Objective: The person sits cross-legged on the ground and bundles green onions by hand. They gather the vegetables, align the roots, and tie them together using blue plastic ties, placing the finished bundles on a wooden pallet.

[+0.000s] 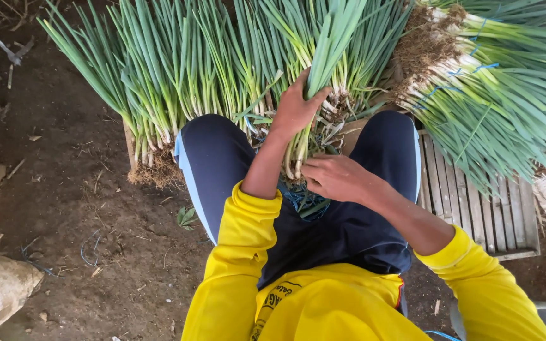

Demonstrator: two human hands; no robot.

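Left hand (295, 107) fingers clench one bunch of long green spring onions (323, 57). Right hand (333, 177) fingers curl at its white root end. One tied bundle (494, 82) lies on one slatted wooden pallet (475, 208).

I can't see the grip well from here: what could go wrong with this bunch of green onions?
The left hand grips the bunch of green onions by a narrow waist, so outer stalks may slip loose. The right hand works at the root ends; pulling hard there could snap stalks. The blue string below might tangle.
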